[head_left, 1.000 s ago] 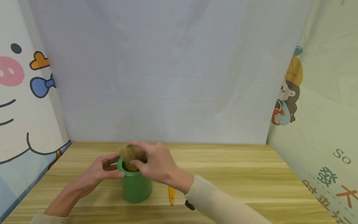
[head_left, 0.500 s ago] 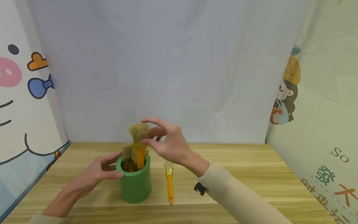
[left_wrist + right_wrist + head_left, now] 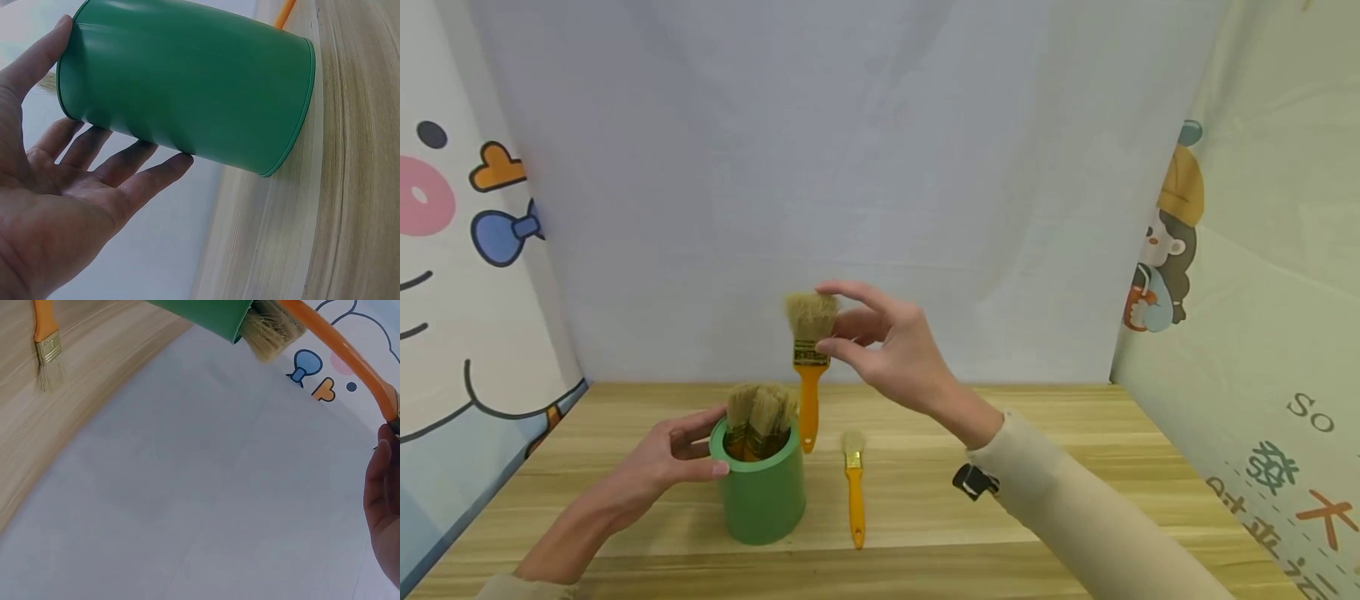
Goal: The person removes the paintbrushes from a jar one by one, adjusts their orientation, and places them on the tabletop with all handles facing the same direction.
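Note:
In the head view my right hand (image 3: 898, 354) pinches a flat paintbrush (image 3: 808, 400) at its metal band, bristles up, the orange handle hanging just right of the green pot (image 3: 763, 504). That handle (image 3: 350, 356) also crosses the right wrist view. Several paintbrushes (image 3: 765, 408) stand bristles up in the pot, their handles mostly hidden. My left hand (image 3: 677, 454) holds the pot from the left. In the left wrist view, its thumb is at the rim and the fingers lie against the green wall (image 3: 187, 75).
A narrower paintbrush (image 3: 855, 492) with an orange handle lies on the wooden table (image 3: 1000, 483), right of the pot. A plain pale cloth (image 3: 880, 208) hangs behind the table. Printed cloths (image 3: 1247, 292) stand at both sides.
My right hand has lifted a paintbrush out of the pot and carried it up and to the right. The left hand stays on the pot.

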Motion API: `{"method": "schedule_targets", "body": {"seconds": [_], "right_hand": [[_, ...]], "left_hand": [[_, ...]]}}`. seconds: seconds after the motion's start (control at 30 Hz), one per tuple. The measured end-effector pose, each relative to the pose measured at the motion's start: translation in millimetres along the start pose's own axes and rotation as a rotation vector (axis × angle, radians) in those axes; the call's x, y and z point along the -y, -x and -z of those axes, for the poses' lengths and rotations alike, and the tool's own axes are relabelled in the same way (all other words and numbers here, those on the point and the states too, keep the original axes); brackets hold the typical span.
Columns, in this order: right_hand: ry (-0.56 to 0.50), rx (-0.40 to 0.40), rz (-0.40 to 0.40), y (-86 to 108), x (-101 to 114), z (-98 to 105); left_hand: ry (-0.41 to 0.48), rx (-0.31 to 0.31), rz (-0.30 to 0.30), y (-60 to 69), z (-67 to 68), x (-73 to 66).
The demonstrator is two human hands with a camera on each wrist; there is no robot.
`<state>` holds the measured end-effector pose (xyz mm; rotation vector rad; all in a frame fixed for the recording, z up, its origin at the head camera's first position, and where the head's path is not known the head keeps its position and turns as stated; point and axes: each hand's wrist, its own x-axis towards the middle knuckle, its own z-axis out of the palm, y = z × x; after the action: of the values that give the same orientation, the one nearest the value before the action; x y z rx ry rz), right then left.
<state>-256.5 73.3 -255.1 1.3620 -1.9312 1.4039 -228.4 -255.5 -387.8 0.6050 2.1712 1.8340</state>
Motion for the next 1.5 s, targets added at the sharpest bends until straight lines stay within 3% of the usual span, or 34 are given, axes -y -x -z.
{"method": "schedule_targets", "body": {"seconds": [0.27,0.5,1.0,1.2,1.5], "right_hand": [[0.031,-0.015,-0.096,18.3,-14,17],[-0.013,-0.002,-0.201,39.4,-30,25],[-0.061,0.075,-0.535,95.5,-75,40],[-0.074,0.109,-0.652,111.4,-92,41],[-0.129,0.156,-0.749,129.3,-114,35]], "left_hand": [[-0.003,-0.007,-0.006,0.9,1.7,-0.5],[-0.005,-0.005,-0.01,1.1,3.4,0.2],[-0.002,-0.002,-0.025,0.4,1.2,0.8],[-0.003,-0.004,-0.014,0.5,1.4,1.0],[0.008,0.006,-0.025,-1.1,-0.1,1.5]]}}
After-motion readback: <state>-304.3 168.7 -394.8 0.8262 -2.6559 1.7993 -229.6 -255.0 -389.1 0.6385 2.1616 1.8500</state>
